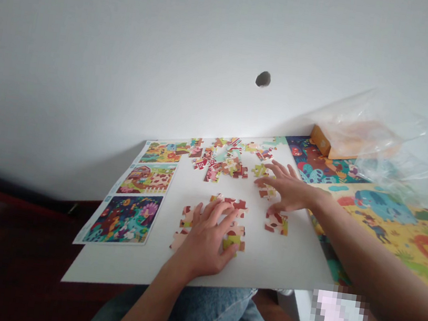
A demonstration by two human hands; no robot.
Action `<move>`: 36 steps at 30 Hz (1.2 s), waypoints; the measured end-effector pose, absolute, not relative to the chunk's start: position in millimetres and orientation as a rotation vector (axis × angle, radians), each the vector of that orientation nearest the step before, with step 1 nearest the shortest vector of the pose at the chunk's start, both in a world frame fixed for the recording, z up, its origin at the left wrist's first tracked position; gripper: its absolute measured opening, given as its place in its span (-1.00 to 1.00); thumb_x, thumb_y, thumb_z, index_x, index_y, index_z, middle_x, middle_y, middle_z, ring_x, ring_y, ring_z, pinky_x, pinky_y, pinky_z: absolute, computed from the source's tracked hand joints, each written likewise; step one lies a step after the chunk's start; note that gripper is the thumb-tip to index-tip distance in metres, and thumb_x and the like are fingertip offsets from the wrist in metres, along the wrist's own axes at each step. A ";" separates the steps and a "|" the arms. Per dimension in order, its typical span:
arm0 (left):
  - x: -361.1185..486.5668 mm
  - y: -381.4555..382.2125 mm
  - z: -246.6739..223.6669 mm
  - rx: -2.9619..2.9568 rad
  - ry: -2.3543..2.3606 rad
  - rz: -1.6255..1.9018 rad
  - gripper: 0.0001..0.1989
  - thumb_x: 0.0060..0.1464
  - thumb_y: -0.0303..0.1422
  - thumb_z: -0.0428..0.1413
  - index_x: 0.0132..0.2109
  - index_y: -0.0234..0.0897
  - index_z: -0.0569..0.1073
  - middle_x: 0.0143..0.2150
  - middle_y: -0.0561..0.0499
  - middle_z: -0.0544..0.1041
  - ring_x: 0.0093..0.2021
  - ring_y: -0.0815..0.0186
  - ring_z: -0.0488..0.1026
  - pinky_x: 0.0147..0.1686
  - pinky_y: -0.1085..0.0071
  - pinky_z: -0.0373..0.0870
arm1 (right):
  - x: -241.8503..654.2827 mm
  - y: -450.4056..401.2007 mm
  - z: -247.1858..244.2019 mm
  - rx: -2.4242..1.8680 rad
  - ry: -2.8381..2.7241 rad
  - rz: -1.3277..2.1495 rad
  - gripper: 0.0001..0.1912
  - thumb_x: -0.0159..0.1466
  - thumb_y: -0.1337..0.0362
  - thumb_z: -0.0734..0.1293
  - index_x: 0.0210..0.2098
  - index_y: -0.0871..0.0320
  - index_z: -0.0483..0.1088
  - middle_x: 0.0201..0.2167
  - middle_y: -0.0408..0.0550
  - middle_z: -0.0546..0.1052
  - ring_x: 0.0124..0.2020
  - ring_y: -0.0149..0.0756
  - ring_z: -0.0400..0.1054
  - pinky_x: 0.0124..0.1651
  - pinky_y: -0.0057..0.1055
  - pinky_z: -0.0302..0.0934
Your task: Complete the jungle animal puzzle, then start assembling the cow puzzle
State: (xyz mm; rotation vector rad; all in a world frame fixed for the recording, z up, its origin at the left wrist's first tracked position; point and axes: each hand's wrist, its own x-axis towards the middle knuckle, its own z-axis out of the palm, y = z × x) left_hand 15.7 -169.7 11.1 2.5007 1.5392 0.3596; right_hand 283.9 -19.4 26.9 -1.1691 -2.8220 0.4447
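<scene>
My left hand (210, 231) lies over a cluster of joined jigsaw puzzle pieces (236, 230) on the white board, its fingers spread and covering part of them. Farther right, my right hand (288, 187) reaches over loose puzzle pieces (261, 171) with its fingers apart. Below its thumb sits a brown and white puzzle piece (277, 223); I cannot tell if the thumb touches it. More loose pieces (213, 163), some with a red barn print, are scattered toward the back of the board.
On the left lies a sheet with three printed pictures (142, 187). To the right are an animal picture (393, 217), a darker picture (306, 155), and an orange box (344, 141) under clear plastic (395, 117). A white wall (171, 69) with a hole stands behind.
</scene>
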 end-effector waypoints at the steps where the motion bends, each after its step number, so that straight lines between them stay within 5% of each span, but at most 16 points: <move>1: 16.1 -169.7 11.3 2.506 1.527 0.358 -0.34 0.08 -0.24 0.11 0.33 -0.13 0.24 0.34 -0.14 0.21 0.38 -0.10 0.01 0.31 -0.20 -0.17 | 280.9 -19.8 24.1 -1.190 -2.807 0.437 -0.14 -0.02 -0.01 0.52 0.25 -0.09 0.28 0.39 0.13 -0.06 0.41 0.37 -0.34 0.28 0.42 -0.40; 6: 20.4 -170.0 12.2 2.533 1.504 0.348 -0.35 0.10 -0.20 0.11 0.34 -0.09 0.24 0.31 -0.14 0.25 0.35 -0.10 0.06 0.30 -0.22 -0.19 | 264.7 -26.2 24.5 -1.042 -2.702 0.230 -0.37 0.10 0.01 0.47 0.14 0.02 0.39 0.28 0.20 0.14 0.33 0.24 -0.06 0.28 0.23 -0.19; 11: 22.7 -170.2 11.6 2.530 1.580 0.381 -0.34 0.10 -0.14 0.12 0.33 -0.09 0.25 0.30 -0.15 0.26 0.33 -0.13 0.06 0.28 -0.27 -0.21 | 258.7 -38.0 40.5 -0.903 -2.771 0.185 -0.50 0.01 -0.14 0.49 -0.22 0.07 0.53 -0.06 0.13 0.39 0.00 0.06 0.24 0.06 -0.02 0.04; 19: 22.4 -170.1 10.8 2.531 1.599 0.373 -0.31 0.07 -0.14 0.14 0.34 -0.10 0.24 0.30 -0.16 0.25 0.33 -0.15 0.06 0.27 -0.26 -0.12 | 253.8 -35.4 38.0 -0.893 -2.858 0.371 -0.59 0.05 -0.09 0.48 -0.30 0.11 0.53 -0.30 0.01 0.45 -0.16 -0.08 0.30 -0.07 -0.20 0.01; 36: 23.1 -171.5 9.7 2.526 1.605 0.360 -0.32 0.10 -0.12 0.12 0.35 -0.09 0.20 0.33 -0.17 0.22 0.36 -0.15 0.00 0.28 -0.28 -0.22 | 247.2 -37.6 30.2 -0.876 -2.791 0.380 -0.65 0.09 -0.03 0.45 -0.32 0.12 0.50 -0.30 -0.01 0.42 -0.18 -0.12 0.30 -0.08 -0.24 0.01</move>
